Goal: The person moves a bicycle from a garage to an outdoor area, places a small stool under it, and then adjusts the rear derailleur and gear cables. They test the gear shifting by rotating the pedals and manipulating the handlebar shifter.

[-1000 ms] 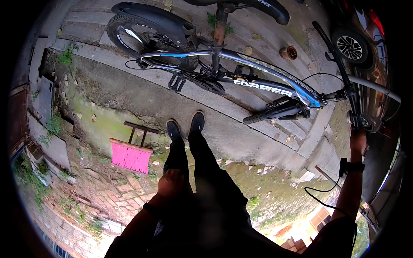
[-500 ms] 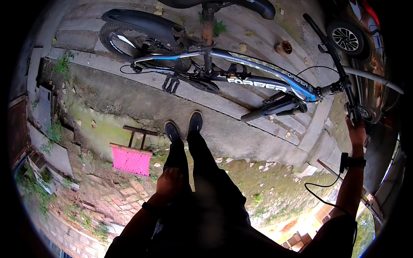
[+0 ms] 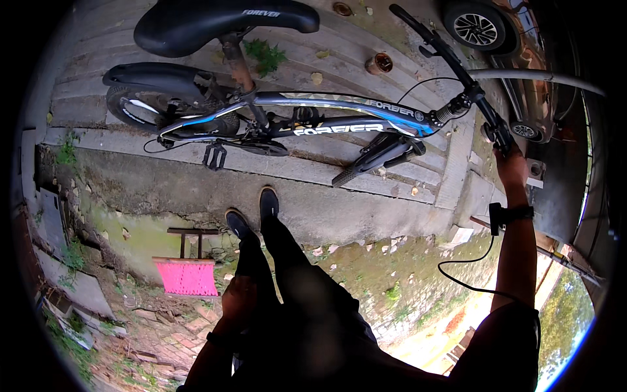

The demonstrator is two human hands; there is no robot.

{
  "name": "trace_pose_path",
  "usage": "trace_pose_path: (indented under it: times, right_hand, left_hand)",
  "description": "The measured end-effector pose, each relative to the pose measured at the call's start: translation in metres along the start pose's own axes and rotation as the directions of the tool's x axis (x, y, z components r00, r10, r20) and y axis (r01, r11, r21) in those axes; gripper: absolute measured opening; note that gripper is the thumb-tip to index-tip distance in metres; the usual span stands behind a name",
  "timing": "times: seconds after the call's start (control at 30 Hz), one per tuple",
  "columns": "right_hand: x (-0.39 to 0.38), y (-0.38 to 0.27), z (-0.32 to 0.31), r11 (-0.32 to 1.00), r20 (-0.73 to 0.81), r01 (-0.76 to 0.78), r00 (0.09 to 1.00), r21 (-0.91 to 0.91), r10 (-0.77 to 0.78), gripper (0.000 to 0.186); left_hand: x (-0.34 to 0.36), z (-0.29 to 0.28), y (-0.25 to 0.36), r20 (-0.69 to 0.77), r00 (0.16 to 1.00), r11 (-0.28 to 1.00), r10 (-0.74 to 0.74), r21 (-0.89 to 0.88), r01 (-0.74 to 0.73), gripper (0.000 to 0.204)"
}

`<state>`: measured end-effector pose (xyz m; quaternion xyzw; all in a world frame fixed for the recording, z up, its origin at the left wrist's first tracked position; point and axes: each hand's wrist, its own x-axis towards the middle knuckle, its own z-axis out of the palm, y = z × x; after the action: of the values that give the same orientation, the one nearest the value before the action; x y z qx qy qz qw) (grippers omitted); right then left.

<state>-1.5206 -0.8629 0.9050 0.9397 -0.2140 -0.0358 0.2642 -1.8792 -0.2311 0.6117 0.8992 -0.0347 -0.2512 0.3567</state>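
A dark grey and blue bicycle (image 3: pixel 339 124) stands across the upper part of the view, its black saddle (image 3: pixel 202 26) at the top left. Its handlebar (image 3: pixel 480 98) runs down the right side. My right hand (image 3: pixel 513 168), arm stretched out, is closed round the near handlebar grip, and its fingertips are partly hidden. The front wheel (image 3: pixel 372 160) is turned toward me. My left hand (image 3: pixel 240 299) hangs by my left thigh with its fingers curled, and nothing shows in it. A strap with a black cable circles my right wrist.
A low folding stool (image 3: pixel 187 277) with a pink woven seat lies at my left. Beyond the handlebar a brown car (image 3: pixel 529 72) is parked, with a grey pipe (image 3: pixel 542 77) in front of it. A rusty can (image 3: pixel 379 63) stands behind the bicycle. A concrete step edge (image 3: pixel 294 173) runs before my feet.
My view has shifted, so the bicycle, car and stool appear farther left and more of the saddle shows. My right hand still grips the handlebar; my left stays by my thigh.
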Motion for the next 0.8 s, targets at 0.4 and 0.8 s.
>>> trace_pose_path:
  times: [0.4, 0.8]
  right_hand:
    - [-0.016, -0.016, -0.039, 0.994, 0.122, -0.033, 0.992, 0.105, 0.021, 0.070]
    - [-0.010, -0.021, -0.036, 0.988, 0.023, -0.038, 0.999, 0.150, 0.035, 0.058]
  left_hand:
    - [0.179, -0.189, 0.138, -0.200, 0.969, 0.978, 0.148, -0.114, -0.173, 0.012]
    - [0.373, -0.332, 0.264, -0.367, 0.722, 0.800, 0.587, 0.398, -0.449, 0.025]
